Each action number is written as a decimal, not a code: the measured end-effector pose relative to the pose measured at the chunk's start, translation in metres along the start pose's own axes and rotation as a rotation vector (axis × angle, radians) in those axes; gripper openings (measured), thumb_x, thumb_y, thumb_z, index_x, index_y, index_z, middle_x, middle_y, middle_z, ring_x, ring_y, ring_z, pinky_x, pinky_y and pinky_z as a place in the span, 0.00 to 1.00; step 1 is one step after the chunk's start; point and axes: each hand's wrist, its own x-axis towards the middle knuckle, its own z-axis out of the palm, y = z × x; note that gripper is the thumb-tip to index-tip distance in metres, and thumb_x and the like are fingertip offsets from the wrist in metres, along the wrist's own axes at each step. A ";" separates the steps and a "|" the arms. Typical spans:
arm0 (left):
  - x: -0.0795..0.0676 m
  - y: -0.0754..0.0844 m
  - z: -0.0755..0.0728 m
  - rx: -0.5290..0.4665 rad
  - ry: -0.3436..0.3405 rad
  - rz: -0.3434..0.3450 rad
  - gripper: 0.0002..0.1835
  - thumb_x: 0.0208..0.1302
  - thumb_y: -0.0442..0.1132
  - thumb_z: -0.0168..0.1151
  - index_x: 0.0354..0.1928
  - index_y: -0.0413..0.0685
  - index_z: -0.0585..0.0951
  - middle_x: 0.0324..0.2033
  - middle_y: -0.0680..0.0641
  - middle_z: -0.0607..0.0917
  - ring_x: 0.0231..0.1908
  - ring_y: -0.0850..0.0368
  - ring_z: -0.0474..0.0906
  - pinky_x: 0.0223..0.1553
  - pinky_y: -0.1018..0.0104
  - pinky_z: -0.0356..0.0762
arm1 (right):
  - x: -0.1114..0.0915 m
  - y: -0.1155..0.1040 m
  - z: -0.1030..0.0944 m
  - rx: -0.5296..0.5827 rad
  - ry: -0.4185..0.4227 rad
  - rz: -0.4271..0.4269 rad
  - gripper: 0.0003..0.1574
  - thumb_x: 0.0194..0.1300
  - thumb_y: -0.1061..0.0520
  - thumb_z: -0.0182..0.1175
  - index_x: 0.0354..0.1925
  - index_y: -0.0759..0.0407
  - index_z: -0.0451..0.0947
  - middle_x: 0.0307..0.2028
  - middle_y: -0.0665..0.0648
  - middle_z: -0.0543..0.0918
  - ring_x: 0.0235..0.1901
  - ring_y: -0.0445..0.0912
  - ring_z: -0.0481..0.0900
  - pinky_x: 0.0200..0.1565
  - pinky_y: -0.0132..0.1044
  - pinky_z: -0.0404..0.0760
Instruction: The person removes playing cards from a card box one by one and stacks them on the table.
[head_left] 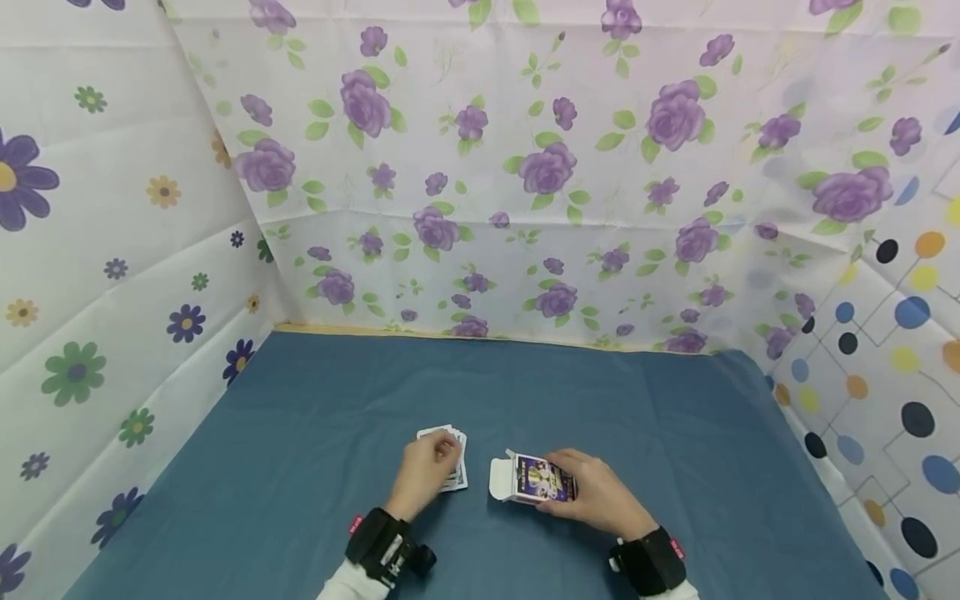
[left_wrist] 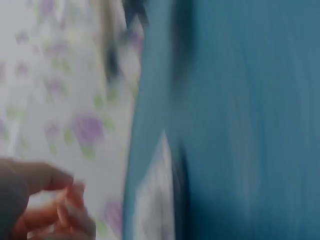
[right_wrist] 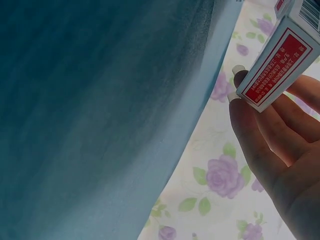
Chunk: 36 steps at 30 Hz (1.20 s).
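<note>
My right hand (head_left: 592, 492) grips a small purple card box (head_left: 543, 480) between thumb and fingers, its white end flap open toward the left. In the right wrist view, the fingers hold that box (right_wrist: 280, 70) by its sides, and a red printed panel shows. My left hand (head_left: 427, 471) is over a loose stack of white-edged playing cards (head_left: 459, 475) on the table, hiding part of it. Blurred in the left wrist view, the left hand (left_wrist: 55, 205) has loosely curled fingers, apart from the cards (left_wrist: 156, 205); nothing shows between them.
A blue cloth (head_left: 360, 392) covers the table. Behind it hangs a white curtain (head_left: 480, 200) with purple roses. Flowered cloth (head_left: 112, 325) lines the left side, and dotted cloth (head_left: 877, 433) the right. Each wrist wears a black camera strap (head_left: 382, 546).
</note>
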 end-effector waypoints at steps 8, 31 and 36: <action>-0.014 0.040 0.024 -0.058 -0.188 0.090 0.05 0.60 0.37 0.66 0.27 0.45 0.83 0.19 0.53 0.80 0.18 0.71 0.67 0.22 0.74 0.67 | 0.000 -0.004 -0.002 0.013 0.025 -0.022 0.44 0.53 0.30 0.66 0.59 0.55 0.76 0.54 0.54 0.81 0.49 0.47 0.81 0.46 0.43 0.79; -0.011 0.039 0.033 -0.342 -0.402 -0.141 0.11 0.64 0.39 0.63 0.25 0.40 0.81 0.14 0.51 0.79 0.12 0.64 0.68 0.16 0.72 0.63 | -0.003 -0.010 -0.009 0.028 0.068 -0.043 0.45 0.52 0.33 0.69 0.62 0.54 0.74 0.58 0.54 0.78 0.55 0.49 0.78 0.49 0.44 0.79; -0.012 0.037 0.029 -0.417 -0.447 -0.143 0.16 0.68 0.40 0.59 0.28 0.33 0.80 0.12 0.53 0.74 0.13 0.61 0.67 0.17 0.72 0.60 | -0.003 -0.010 -0.010 0.020 0.078 -0.048 0.45 0.52 0.33 0.68 0.62 0.54 0.74 0.57 0.54 0.79 0.54 0.48 0.79 0.49 0.44 0.79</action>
